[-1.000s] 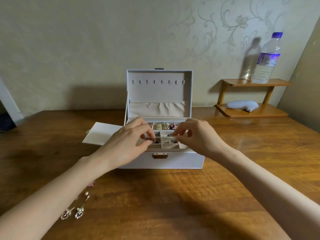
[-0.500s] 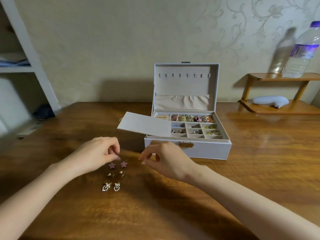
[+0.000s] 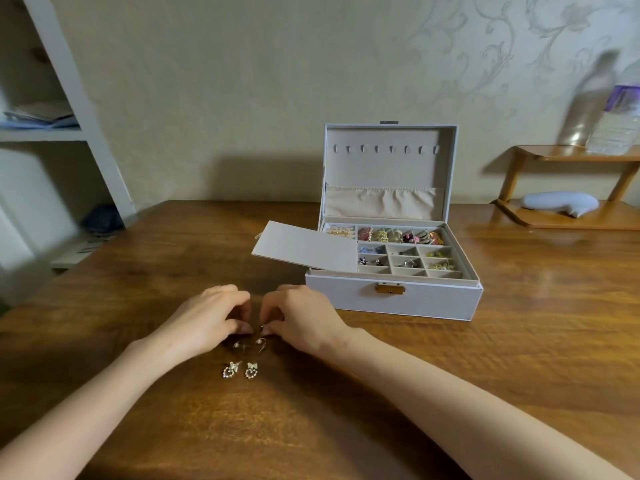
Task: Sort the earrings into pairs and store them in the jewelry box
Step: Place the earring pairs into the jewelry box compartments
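Observation:
My left hand point(image 3: 211, 320) and my right hand point(image 3: 301, 320) are curled fingertips-down on the wooden table point(image 3: 346, 427), almost touching each other. They cover the spot where the two pink star earrings lay. Each hand appears to pinch one, and a small glint shows at my right thumb tip. Just below the hands lie two pearl hook earrings point(image 3: 249, 344). Nearer to me sit two bow-and-ring earrings point(image 3: 240, 370). The white jewelry box point(image 3: 394, 301) stands open to the right, its small compartments holding several earrings.
A loose beige tray cover point(image 3: 304, 245) rests tilted on the box's left side and overhangs the table. A small wooden shelf point(image 3: 568, 152) with a water bottle point(image 3: 616, 123) stands at the back right. White shelving point(image 3: 69, 98) rises at the left.
Both hands left the box's compartments and came down to the earrings on the table. They have closed in over the pink star pair, which is now hidden.

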The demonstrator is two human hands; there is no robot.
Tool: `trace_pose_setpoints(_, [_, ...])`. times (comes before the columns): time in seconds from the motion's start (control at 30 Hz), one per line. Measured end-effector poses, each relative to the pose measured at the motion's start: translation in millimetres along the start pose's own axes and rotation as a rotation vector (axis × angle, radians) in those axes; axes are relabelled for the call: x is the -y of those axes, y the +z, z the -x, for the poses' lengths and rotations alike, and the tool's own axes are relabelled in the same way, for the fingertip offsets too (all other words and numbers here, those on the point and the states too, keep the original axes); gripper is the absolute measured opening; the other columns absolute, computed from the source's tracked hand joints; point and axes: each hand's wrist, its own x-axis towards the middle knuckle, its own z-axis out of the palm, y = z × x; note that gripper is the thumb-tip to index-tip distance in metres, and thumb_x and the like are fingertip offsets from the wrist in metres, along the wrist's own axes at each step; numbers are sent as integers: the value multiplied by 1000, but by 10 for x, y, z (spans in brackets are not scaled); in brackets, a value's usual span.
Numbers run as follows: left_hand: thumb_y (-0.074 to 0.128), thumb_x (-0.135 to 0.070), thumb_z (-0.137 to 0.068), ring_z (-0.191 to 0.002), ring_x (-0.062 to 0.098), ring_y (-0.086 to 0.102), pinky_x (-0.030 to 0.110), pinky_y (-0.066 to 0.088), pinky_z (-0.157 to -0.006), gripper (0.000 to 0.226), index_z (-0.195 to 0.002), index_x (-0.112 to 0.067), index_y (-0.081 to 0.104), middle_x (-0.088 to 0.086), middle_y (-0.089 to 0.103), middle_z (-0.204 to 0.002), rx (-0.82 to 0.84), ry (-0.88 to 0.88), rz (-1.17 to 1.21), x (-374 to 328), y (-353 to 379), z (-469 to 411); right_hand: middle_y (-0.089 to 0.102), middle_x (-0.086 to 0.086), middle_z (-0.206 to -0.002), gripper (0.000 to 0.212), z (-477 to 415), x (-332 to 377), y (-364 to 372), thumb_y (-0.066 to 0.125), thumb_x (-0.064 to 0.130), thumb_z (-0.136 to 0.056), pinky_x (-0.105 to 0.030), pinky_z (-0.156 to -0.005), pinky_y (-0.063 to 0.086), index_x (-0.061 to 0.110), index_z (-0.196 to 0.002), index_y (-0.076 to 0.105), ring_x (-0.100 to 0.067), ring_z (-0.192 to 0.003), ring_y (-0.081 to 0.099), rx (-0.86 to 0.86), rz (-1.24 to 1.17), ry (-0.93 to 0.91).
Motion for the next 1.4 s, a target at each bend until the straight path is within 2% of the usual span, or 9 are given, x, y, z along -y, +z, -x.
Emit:
trace_pose_setpoints(0.13, [62, -30, -86, -80, 3, 49, 16, 34, -62, 21, -71, -33, 48, -13, 46, -88, -49, 47, 37, -75, -20, 45, 62, -3, -97, 6, 87, -64, -34, 67, 13, -84, -23, -71, 44, 14, -90, 67, -15, -84, 57, -24, -30, -13])
trace_pose_setpoints(0.27, [63, -28, -85, -80, 2, 50, 12, 36, -63, 17, -73, -33, 52, -14, 48, -88, -184, 139, 136, -262, -163, 66, 64, -1, -98, 8, 253, -123, -152, 66, 12, -85, -20, -74, 46, 15, -91, 68, -12, -83, 57, -26, -61, -22])
trace_pose_setpoints(0.4, [66, -30, -81, -88, 0, 47, 16, 40, -72, 15, -70, -33, 56, -14, 48, -87, -284, 242, 243, -529, -368, -52, 67, 4, -97, 14, 398, -178, -427, 66, 15, -85, -9, -68, 39, 20, -97, 71, 0, -73, 50, -85, -75, -8])
trace_pose_setpoints(0.5, [68, -29, -79, -90, 0, 43, 16, 35, -74, 15, -69, -31, 58, -16, 45, -86, -339, 297, 261, -740, -487, -289, 65, 14, -83, 12, 438, -266, -777, 71, 14, -81, -7, -64, 40, 19, -91, 74, 7, -64, 52, -181, -136, 56])
trace_pose_setpoints(0.73, [72, -33, -76, -95, 6, 38, 25, 33, -81, 11, -79, -26, 64, -12, 47, -96, -246, 323, 203, -1186, -446, -908, 57, 23, -47, 8, 402, -663, -1454, 77, 9, -74, -8, -50, 35, 15, -79, 76, 4, -47, 49, -414, -177, 219])
trace_pose_setpoints(0.9, [69, -35, -79, -103, 7, 36, 22, 32, -86, 10, -83, -27, 65, -11, 43, -97, -120, 364, 123, -1286, -289, -1117, 63, 18, -61, 11, 403, -880, -1455, 77, 10, -73, -8, -56, 43, 20, -77, 76, 4, -58, 56, -381, -130, 261])
trace_pose_setpoints(1.1, [68, -30, -81, -100, 11, 36, 23, 33, -81, 10, -83, -20, 67, -5, 45, -99, -14, 395, 92, -1290, -244, -1223, 54, 29, -45, 17, 389, -1026, -1380, 77, 9, -72, -8, -57, 39, 24, -67, 73, 9, -55, 52, -344, -162, 286])
trace_pose_setpoints(1.27, [61, -17, -88, -97, 6, 31, 18, 29, -84, 8, -88, -13, 68, -7, 39, -99, -31, 437, 71, -1299, -172, -1221, 55, 31, -48, 26, 384, -1075, -1362, 76, 11, -75, -11, -56, 40, 33, -65, 66, 3, -53, 51, -301, -174, 288])
trace_pose_setpoints(1.4, [57, -9, -87, -98, 10, 32, 20, 33, -83, 12, -93, -12, 67, -3, 41, -106, -100, 436, 6, -1298, -112, -1206, 54, 32, -48, 25, 389, -1071, -1349, 75, 12, -76, -12, -54, 40, 34, -66, 66, -1, -52, 50, -279, -182, 283])
